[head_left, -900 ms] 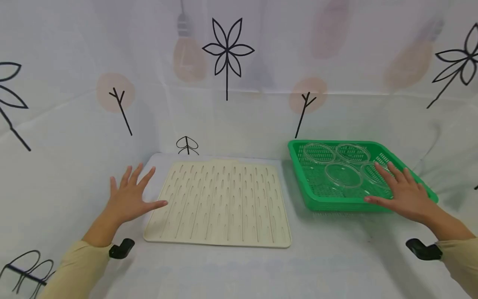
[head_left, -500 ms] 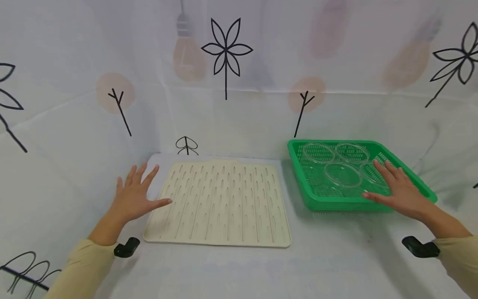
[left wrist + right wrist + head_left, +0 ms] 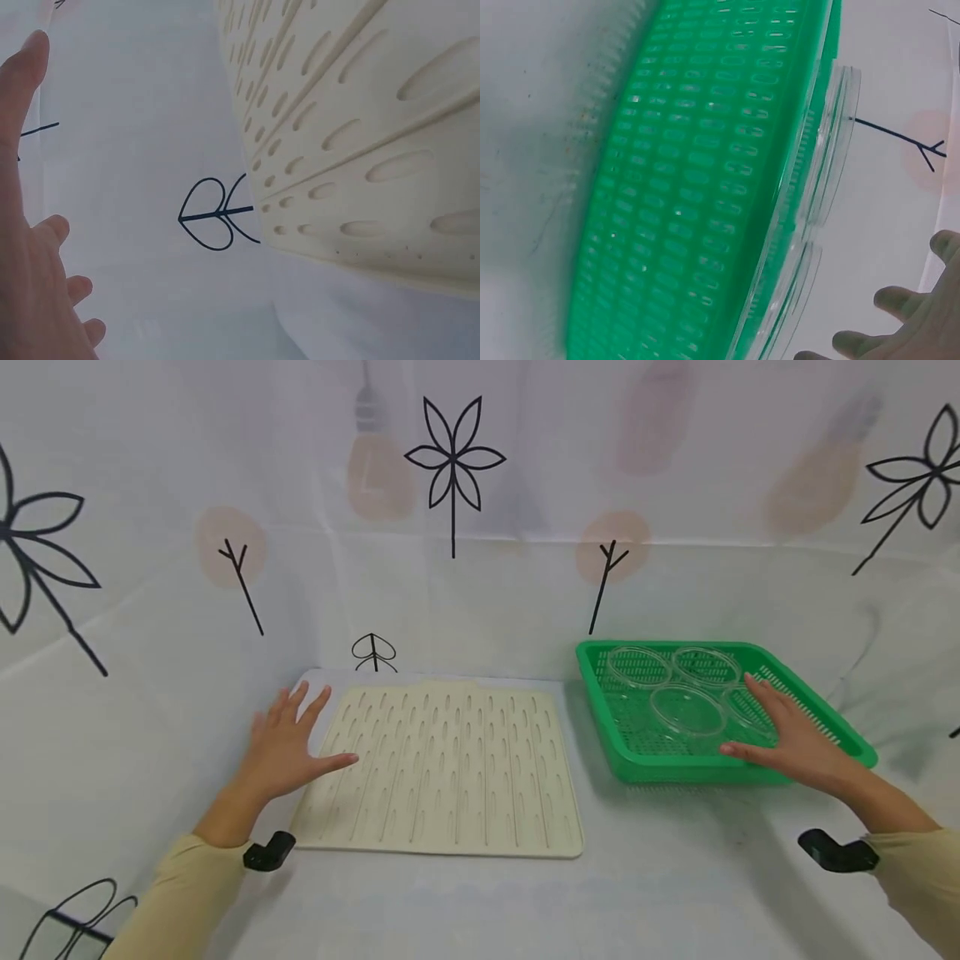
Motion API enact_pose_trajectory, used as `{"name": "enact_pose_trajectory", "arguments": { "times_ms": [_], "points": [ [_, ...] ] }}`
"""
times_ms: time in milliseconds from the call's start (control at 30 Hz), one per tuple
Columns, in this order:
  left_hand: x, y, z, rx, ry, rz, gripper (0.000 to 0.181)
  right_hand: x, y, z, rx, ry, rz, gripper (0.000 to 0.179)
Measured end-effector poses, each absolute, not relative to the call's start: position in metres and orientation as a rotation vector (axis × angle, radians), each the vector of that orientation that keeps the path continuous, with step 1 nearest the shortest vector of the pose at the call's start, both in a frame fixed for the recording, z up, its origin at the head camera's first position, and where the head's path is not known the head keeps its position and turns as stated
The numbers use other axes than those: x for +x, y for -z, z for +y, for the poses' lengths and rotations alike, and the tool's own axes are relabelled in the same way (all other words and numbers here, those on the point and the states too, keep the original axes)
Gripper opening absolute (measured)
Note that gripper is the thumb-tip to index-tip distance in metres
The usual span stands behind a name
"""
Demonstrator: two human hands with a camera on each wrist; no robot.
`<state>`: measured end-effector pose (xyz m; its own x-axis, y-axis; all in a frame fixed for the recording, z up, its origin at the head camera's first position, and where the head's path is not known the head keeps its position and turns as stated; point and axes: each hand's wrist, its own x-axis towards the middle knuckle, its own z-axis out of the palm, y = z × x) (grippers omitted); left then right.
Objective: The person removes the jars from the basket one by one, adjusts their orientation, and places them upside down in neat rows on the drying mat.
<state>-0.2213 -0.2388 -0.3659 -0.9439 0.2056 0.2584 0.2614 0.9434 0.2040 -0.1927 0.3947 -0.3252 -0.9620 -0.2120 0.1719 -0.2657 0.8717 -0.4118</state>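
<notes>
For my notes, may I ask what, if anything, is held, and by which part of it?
Nothing is held: the left hand and right hand are empty.

A table with a white, slightly smudged surface carries two things. A cream rectangular mat lies flat toward the left, its rows of slots facing up and its corners rounded. To its right, apart from it, a green perforated basket sits upright, its near edge farther back than the mat's.
</notes>
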Motion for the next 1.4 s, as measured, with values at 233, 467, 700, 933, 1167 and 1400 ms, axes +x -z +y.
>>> {"name": "enact_pose_trajectory", "arguments": {
  "times_ms": [233, 467, 700, 933, 1167, 1400],
  "points": [
    [-0.225, 0.368, -0.232, -0.36, 0.405, -2.848, 0.108, -0.196, 0.324, 0.39, 0.375, -0.747, -2.927, 0.101],
    [-0.227, 0.367, -0.223, -0.354, 0.438, -2.85, 0.108, -0.199, 0.323, 0.385, 0.372, -0.782, -2.908, 0.1],
    [-0.23, 0.366, -0.216, -0.36, 0.456, -2.846, 0.109, -0.201, 0.321, 0.379, 0.35, -0.797, -2.905, 0.101],
    [-0.234, 0.368, -0.21, -0.374, 0.472, -2.833, 0.11, -0.202, 0.319, 0.371, 0.337, -0.756, -2.915, 0.105],
    [-0.236, 0.368, -0.205, -0.401, 0.517, -2.816, 0.11, -0.201, 0.316, 0.367, 0.333, -0.832, -2.935, 0.107],
    [-0.237, 0.367, -0.199, -0.407, 0.538, -2.823, 0.109, -0.204, 0.316, 0.36, 0.362, -0.973, -2.925, 0.106]
  ]
}}
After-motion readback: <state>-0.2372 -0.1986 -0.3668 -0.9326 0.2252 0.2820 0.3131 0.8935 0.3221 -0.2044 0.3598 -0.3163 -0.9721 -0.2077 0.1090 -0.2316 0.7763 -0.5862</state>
